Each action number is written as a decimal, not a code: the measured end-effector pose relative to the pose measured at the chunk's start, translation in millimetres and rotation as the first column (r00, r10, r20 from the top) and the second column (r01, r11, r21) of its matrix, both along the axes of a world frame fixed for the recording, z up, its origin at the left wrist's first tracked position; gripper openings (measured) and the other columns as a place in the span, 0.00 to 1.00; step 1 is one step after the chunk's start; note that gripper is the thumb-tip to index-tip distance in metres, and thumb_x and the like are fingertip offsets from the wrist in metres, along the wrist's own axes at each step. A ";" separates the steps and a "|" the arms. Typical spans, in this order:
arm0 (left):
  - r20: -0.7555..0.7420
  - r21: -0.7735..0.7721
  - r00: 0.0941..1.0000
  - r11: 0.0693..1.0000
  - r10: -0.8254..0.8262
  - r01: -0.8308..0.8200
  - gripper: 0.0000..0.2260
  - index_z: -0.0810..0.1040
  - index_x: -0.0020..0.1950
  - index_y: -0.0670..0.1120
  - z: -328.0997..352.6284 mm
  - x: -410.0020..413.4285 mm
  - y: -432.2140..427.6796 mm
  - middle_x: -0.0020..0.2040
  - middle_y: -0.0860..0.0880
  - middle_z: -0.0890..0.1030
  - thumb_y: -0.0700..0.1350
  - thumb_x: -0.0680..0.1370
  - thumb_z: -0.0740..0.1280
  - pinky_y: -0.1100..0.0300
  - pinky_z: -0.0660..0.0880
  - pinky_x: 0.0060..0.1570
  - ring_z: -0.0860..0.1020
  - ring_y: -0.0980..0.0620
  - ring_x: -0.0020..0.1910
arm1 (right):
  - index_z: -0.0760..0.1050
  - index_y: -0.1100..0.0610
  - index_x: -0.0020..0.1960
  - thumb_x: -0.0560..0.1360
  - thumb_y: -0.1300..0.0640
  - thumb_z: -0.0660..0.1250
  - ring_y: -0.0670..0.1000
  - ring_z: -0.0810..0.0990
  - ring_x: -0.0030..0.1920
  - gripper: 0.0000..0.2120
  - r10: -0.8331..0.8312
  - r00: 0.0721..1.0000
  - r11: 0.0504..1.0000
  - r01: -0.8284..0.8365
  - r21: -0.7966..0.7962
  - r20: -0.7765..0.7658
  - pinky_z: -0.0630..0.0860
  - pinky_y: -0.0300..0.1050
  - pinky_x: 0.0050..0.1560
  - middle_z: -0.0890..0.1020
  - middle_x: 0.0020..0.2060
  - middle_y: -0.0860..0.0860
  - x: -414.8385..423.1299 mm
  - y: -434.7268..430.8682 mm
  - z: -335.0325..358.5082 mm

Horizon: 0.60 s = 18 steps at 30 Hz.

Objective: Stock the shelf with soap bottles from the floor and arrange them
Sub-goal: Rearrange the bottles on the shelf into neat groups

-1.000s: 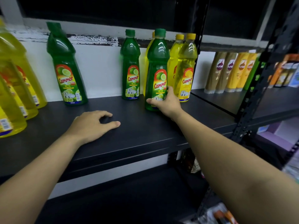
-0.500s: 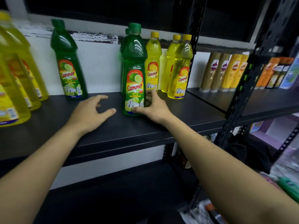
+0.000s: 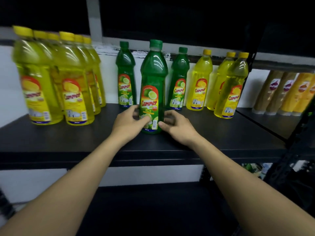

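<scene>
Your left hand [image 3: 127,122] has come off the bare board where it lay half a second ago and joined your right hand [image 3: 177,128] at the foot of the green bottle [image 3: 151,86]. That bottle now stands forward of the gap between two others instead of straight in front of one.

Nearest you, below your forearms, lies a dark lower shelf [image 3: 153,210]. Above it, both arms reach over the front edge of the black shelf [image 3: 68,138].

Your left fingers curl round the lower left side of the green bottle, with the thumb across the front of its label. Your right thumb presses the label's lower right edge and those fingers wrap behind the right side, so both hands grip it. It stands upright on the shelf, near the front, label facing you.

Behind it, against the white wall, stand two more green bottles [image 3: 125,77], one to each side. To the left, a block of yellow bottles [image 3: 73,82] stands in rows, blurred. To the right stands a small group of yellow bottles [image 3: 199,80], one further forward than the rest. Beyond the shelf's upright post, tan and orange bottles [image 3: 279,92] line the next bay.
</scene>
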<state>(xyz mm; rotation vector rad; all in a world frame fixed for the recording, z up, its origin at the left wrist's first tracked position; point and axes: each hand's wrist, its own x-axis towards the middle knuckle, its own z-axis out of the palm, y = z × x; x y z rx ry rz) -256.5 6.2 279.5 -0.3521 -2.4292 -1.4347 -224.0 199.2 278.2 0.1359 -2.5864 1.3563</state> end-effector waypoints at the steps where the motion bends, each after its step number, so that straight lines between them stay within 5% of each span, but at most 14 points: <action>1: -0.001 0.002 1.000 1.000 0.014 -0.014 0.21 0.77 0.64 0.54 -1.1 0.1 -4.9 0.49 0.60 0.81 0.55 0.72 0.73 0.56 0.77 0.55 0.80 0.57 0.50 | 0.72 0.51 0.67 0.78 0.54 0.71 0.40 0.76 0.55 0.19 0.016 1.000 1.000 -0.016 -0.009 0.011 0.70 0.33 0.54 0.81 0.56 0.46 -2.8 -4.7 1.0; 7: 0.005 0.011 0.995 0.994 0.104 -0.104 0.21 0.78 0.64 0.53 -6.0 -5.6 -36.6 0.54 0.55 0.83 0.54 0.72 0.73 0.55 0.78 0.55 0.81 0.55 0.52 | 0.75 0.50 0.64 0.77 0.55 0.70 0.44 0.81 0.60 0.16 0.062 0.998 0.998 -0.061 -0.035 0.020 0.74 0.50 0.68 0.84 0.58 0.46 -28.5 -35.1 -4.2; 18: -0.078 -0.094 0.978 0.976 0.191 -0.198 0.18 0.82 0.61 0.53 -3.7 -27.2 -65.8 0.50 0.54 0.82 0.52 0.72 0.74 0.55 0.76 0.51 0.79 0.52 0.51 | 0.65 0.54 0.77 0.81 0.53 0.63 0.51 0.71 0.72 0.25 0.070 0.997 0.986 -0.072 0.149 0.019 0.65 0.47 0.74 0.75 0.71 0.52 -67.9 -82.3 -3.1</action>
